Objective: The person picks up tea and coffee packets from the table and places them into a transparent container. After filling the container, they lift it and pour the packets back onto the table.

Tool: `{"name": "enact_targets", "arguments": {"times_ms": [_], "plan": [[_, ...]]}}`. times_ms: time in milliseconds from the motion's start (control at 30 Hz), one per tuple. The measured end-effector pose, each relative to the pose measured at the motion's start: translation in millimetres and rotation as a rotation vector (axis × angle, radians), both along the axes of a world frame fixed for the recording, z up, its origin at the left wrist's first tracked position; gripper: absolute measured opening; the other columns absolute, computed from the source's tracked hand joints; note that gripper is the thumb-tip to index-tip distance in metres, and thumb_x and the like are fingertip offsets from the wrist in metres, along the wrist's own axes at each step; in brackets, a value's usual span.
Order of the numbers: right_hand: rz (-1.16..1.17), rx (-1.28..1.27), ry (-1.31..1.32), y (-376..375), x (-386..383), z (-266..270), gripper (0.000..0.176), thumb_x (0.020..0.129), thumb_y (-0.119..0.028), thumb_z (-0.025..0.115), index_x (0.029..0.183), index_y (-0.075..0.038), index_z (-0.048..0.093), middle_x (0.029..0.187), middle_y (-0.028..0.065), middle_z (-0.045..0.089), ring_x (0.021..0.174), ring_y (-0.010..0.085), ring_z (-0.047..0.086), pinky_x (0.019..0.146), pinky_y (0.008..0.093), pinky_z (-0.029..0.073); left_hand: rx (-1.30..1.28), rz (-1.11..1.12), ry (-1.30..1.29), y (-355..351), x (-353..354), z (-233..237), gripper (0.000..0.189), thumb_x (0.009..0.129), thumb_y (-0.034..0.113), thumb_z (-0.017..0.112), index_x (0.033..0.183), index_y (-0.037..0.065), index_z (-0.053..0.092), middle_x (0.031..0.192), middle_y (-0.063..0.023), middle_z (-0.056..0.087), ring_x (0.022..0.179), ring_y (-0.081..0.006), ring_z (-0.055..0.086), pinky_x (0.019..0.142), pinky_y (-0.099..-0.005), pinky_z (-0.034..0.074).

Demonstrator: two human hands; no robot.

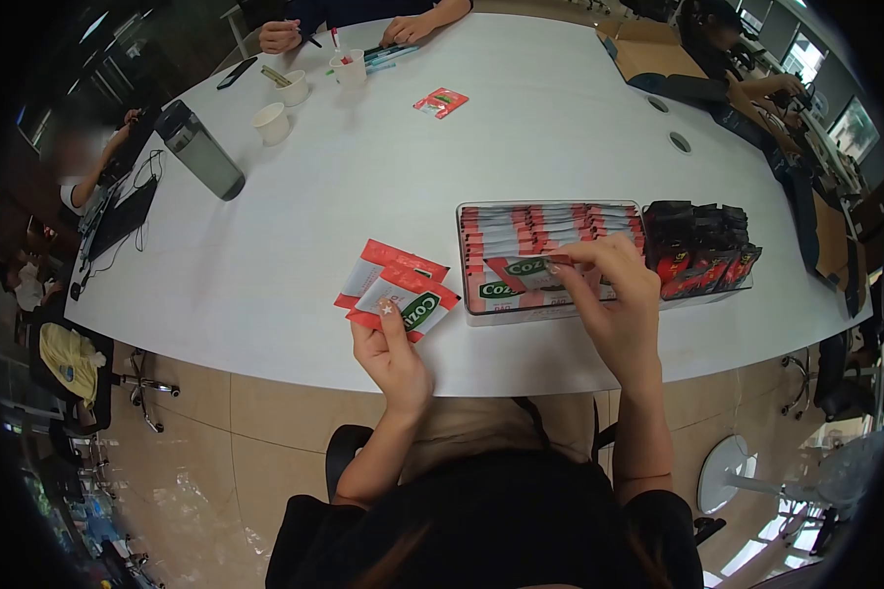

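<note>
My left hand pinches a few red-and-white Cozy tea sachets, fanned over one another above the table. Over at the clear plastic box, my right hand grips the top edge of another Cozy sachet, tilted at the front of the box. Rows of the same sachets fill that compartment. To its right, black-and-red packets stand packed together in the box. Two more red sachets lie farther off on the table.
A grey water bottle stands on the white table at left, near paper cups and a phone. Across the table a person's hands are by several pens. An open cardboard box sits at back right.
</note>
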State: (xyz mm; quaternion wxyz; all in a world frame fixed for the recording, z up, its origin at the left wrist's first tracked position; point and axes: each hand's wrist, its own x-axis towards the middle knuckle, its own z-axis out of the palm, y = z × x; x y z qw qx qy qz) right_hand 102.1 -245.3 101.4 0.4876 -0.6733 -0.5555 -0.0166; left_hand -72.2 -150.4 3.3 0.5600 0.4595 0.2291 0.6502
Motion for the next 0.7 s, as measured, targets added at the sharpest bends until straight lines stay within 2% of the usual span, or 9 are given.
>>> {"name": "enact_targets", "arguments": {"times_ms": [200,300,400,500,700], "plan": [[0.05,-0.089,0.176,11.4,-3.7,-14.4,0.021,0.079,0.0,0.072,0.099,-0.003,0.066,0.082,0.0049,0.065,0.068,0.012,0.058,0.057,0.0251,0.044,-0.049,-0.037,-0.019,0.3,-4.1,-5.4,0.018,0.102,0.017,0.048,0.112,0.002,0.05,0.108,-0.0087,0.062,0.094,-0.0109,0.061,0.082,-0.0285,0.05],[0.039,-0.159,0.148,15.9,-11.6,-8.3,0.025,0.077,-0.002,0.073,0.1,-0.005,0.064,0.084,0.0058,0.066,0.071,0.0147,0.06,0.061,0.0278,0.046,-0.061,-0.044,-0.016,0.8,-3.3,-4.7,0.02,0.102,0.016,0.049,0.115,0.001,0.05,0.108,-0.0086,0.062,0.093,-0.0105,0.061,0.082,-0.0275,0.05],[0.037,-0.134,-0.112,17.3,-9.7,-10.7,0.025,0.073,-0.006,0.076,0.093,-0.006,0.062,0.081,0.0052,0.063,0.074,0.0188,0.058,0.066,0.0318,0.046,-0.05,-0.045,-0.002,0.7,-4.0,-3.3,0.022,0.101,0.013,0.049,0.118,-0.001,0.05,0.107,-0.0085,0.063,0.093,-0.01,0.061,0.082,-0.0266,0.049],[0.029,-0.23,-0.281,19.8,-7.2,-8.0,0.027,0.067,-0.008,0.079,0.086,-0.007,0.059,0.077,0.0046,0.059,0.075,0.0225,0.054,0.066,0.0352,0.044,-0.071,-0.082,-0.04,-0.5,-4.2,2.5,0.02,0.099,0.009,0.051,0.115,-0.003,0.05,0.107,-0.0094,0.062,0.095,-0.0087,0.058,0.084,-0.0249,0.046],[0.038,-0.328,-0.393,27.7,-7.1,-11.7,0.032,0.061,-0.013,0.082,0.081,-0.008,0.058,0.073,0.0028,0.055,0.073,0.0233,0.05,0.065,0.0366,0.041,-0.094,-0.105,-0.067,-1.2,-1.9,6.8,0.023,0.098,0.006,0.053,0.118,-0.003,0.047,0.108,-0.0109,0.063,0.096,-0.0092,0.061,0.082,-0.0244,0.048]]}}
